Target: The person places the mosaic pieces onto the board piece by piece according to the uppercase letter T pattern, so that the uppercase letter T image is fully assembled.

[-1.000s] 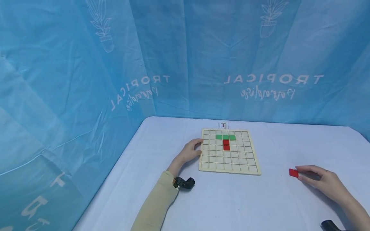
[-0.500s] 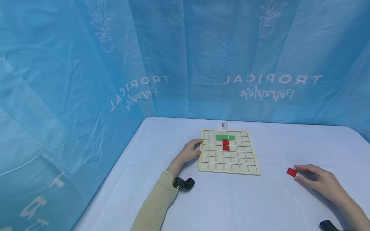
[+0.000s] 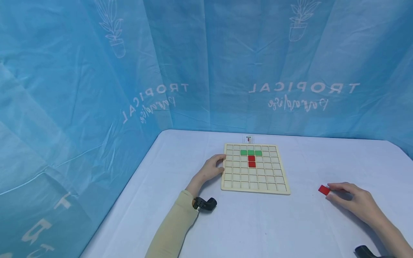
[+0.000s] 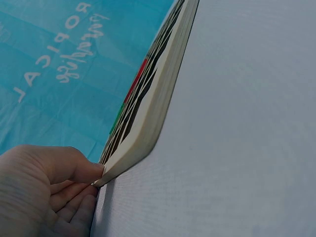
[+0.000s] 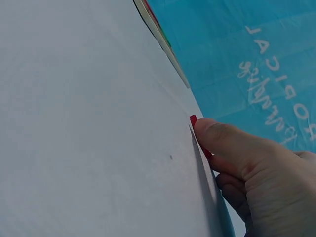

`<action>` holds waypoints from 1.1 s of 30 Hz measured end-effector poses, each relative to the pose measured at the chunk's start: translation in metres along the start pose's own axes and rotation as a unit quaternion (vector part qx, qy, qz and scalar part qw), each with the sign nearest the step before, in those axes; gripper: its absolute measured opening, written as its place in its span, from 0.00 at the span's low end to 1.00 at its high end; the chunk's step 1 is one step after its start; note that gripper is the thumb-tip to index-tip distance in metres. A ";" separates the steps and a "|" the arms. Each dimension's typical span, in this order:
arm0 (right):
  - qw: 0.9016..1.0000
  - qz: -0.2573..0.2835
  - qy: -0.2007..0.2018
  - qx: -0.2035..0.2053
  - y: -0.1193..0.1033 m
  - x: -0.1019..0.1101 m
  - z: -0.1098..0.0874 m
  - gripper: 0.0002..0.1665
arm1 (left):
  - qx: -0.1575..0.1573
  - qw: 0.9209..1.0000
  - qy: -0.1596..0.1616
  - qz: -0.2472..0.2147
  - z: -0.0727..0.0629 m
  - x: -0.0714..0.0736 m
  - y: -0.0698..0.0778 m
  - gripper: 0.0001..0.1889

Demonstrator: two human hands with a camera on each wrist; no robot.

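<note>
My right hand pinches a small red square tile between thumb and fingers, over the white cloth to the right of the board. The right wrist view shows the tile nearly edge-on, partly covered by the thumb, close over the cloth with a shadow beside it. A pale wooden grid board lies flat in front. My left hand holds its left edge, thumb and fingers spread along it. Three green tiles form a row in the board, and two red tiles sit in a column under the middle one.
A small printed grid card with a coloured pattern lies behind the board. Blue curtains with white lettering stand behind and left of the white-covered table. A black wrist device is strapped to the left wrist.
My right hand has shifted slightly left with the red tile, which has turned a little between the fingers. The left hand and the board stay in place.
</note>
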State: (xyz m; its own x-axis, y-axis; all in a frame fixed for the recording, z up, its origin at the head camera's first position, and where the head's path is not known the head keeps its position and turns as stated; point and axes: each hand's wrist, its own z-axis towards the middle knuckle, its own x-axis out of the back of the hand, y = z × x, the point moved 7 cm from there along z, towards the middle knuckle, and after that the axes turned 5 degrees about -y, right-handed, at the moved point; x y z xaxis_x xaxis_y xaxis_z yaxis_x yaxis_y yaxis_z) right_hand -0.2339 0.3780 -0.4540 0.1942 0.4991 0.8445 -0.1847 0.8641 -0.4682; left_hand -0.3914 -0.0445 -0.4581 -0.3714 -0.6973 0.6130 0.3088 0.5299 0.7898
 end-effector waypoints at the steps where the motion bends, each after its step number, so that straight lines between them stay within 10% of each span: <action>1: 1.000 0.000 0.002 0.001 -0.001 0.000 0.001 0.27 | -0.001 1.000 0.000 0.001 0.000 0.000 0.000 0.29; 20: 0.999 0.040 0.025 -0.006 -0.010 0.021 0.013 0.24 | -0.004 1.000 0.002 0.002 -0.002 0.004 0.001 0.29; 33: 0.996 0.077 -0.013 0.032 -0.066 0.017 0.062 0.26 | -0.009 1.000 -0.005 0.008 0.000 0.000 0.004 0.28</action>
State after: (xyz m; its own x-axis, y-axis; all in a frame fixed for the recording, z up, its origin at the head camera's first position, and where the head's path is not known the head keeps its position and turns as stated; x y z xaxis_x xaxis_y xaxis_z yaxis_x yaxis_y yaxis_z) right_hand -0.2782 0.3255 -0.3922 0.1340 0.6233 0.7705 -0.2710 0.7709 -0.5765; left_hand -0.3904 -0.0429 -0.4550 -0.3742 -0.6840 0.6261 0.3302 0.5326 0.7793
